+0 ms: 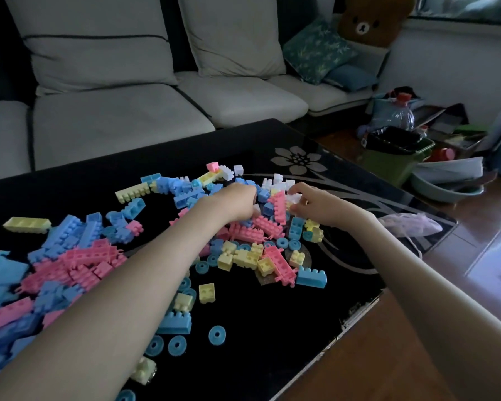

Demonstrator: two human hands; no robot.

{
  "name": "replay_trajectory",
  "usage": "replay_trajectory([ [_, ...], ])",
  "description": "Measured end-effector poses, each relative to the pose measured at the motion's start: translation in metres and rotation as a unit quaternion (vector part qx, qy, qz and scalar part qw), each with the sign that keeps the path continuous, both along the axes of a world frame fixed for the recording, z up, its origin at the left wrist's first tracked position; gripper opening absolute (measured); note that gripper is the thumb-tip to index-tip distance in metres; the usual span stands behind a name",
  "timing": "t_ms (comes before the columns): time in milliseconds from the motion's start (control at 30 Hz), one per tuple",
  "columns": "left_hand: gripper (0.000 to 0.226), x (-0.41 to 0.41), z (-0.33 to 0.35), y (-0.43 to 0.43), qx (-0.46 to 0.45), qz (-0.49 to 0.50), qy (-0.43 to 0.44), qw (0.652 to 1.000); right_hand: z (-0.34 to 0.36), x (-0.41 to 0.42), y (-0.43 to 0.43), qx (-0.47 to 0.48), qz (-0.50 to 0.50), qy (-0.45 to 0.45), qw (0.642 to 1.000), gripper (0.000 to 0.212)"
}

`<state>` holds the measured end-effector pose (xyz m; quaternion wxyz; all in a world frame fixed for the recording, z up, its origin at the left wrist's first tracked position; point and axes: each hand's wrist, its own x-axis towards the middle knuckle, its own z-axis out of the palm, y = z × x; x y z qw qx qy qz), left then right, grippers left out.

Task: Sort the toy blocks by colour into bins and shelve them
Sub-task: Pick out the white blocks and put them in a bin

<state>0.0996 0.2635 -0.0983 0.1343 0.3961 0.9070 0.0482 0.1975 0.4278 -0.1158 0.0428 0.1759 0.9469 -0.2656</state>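
With your right hand pinching a white block just right of the frame's centre and your left hand curled over the mixed blocks on the dark surface, its hold unclear, lift only white pieces and avoid scattering the neighbours.

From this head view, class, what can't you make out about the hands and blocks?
All in the head view:
1. Left hand: what it holds, hidden by its own knuckles.
2. Blocks beneath left forearm: covered.
3. Blue blocks, lower left: blurred, cut by frame edge.
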Motion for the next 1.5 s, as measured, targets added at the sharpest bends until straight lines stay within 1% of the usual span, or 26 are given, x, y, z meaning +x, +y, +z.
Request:
replay_trajectory([
  [167, 0.01, 0.0, -0.004, -0.015, 0.004, -0.003, 0.04, 0.999, -0.002, 0.002, 0.002, -0.047, -0.064, 0.034, 0.996, 0.039],
  [233, 0.01, 0.003, -0.004, -0.02, 0.008, -0.004, 0.05, 0.999, -0.003, 0.002, 0.004, -0.051, -0.081, 0.054, 0.994, 0.039],
  [367, 0.016, 0.006, -0.002, -0.023, 0.028, -0.004, 0.069, 0.997, -0.004, 0.004, 0.006, -0.078, -0.097, 0.105, 0.987, 0.033],
  [433, 0.021, 0.007, -0.002, -0.021, 0.072, -0.011, 0.08, 0.994, -0.004, 0.005, 0.008, -0.047, -0.091, 0.103, 0.989, 0.034],
  [500, 0.021, 0.007, -0.003, -0.017, 0.096, -0.028, 0.083, 0.991, -0.005, 0.005, 0.011, 0.021, -0.062, 0.063, 0.996, 0.038],
  [567, 0.016, 0.008, -0.006, -0.015, 0.077, -0.051, 0.083, 0.992, -0.008, 0.003, 0.012, 0.075, -0.038, 0.021, 0.996, 0.039],
  [633, 0.01, 0.009, -0.01, -0.016, 0.059, -0.062, 0.092, 0.992, -0.009, 0.0, 0.012, 0.097, -0.035, 0.013, 0.995, 0.038],
  [700, 0.009, 0.01, -0.011, -0.02, 0.065, -0.058, 0.092, 0.992, -0.01, -0.002, 0.012, 0.113, -0.04, 0.019, 0.993, 0.035],
  [767, 0.011, 0.012, -0.008, -0.025, 0.09, -0.045, 0.081, 0.992, -0.009, 0.001, 0.011, 0.114, -0.061, 0.047, 0.99, 0.033],
  [867, 0.014, 0.018, 0.003, -0.034, 0.154, -0.018, 0.061, 0.986, 0.004, 0.009, -0.001, 0.058, -0.112, 0.143, 0.982, 0.028],
  [933, 0.014, 0.026, 0.016, -0.046, 0.191, -0.006, 0.06, 0.98, 0.022, 0.014, -0.021, 0.037, -0.108, 0.205, 0.972, 0.028],
  [1000, 0.014, 0.036, 0.028, -0.064, 0.207, 0.006, 0.055, 0.977, 0.042, 0.018, -0.049, 0.028, -0.066, 0.236, 0.969, 0.028],
  [1067, 0.016, 0.051, 0.041, -0.098, 0.2, 0.023, 0.052, 0.978, 0.061, 0.022, -0.088, 0.004, 0.007, 0.232, 0.973, 0.025],
  [1133, 0.018, 0.067, 0.054, -0.146, 0.175, 0.042, 0.06, 0.982, 0.077, 0.025, -0.136, -0.032, 0.083, 0.219, 0.972, 0.024],
  [1200, 0.017, 0.08, 0.067, -0.199, 0.135, 0.067, 0.082, 0.985, 0.087, 0.024, -0.186, -0.05, 0.156, 0.224, 0.961, 0.024],
  [1300, 0.015, 0.104, 0.085, -0.298, 0.063, 0.139, 0.121, 0.981, 0.097, 0.023, -0.282, -0.061, 0.284, 0.226, 0.93, 0.024],
  [1367, 0.02, 0.121, 0.091, -0.361, 0.039, 0.194, 0.128, 0.972, 0.1, 0.025, -0.342, -0.065, 0.36, 0.226, 0.903, 0.026],
  [1433, 0.021, 0.139, 0.091, -0.419, 0.038, 0.254, 0.111, 0.96, 0.098, 0.026, -0.392, -0.063, 0.419, 0.229, 0.876, 0.024],
  [1500, 0.018, 0.159, 0.088, -0.471, 0.058, 0.314, 0.086, 0.944, 0.094, 0.027, -0.435, -0.064, 0.459, 0.23, 0.856, 0.023],
])
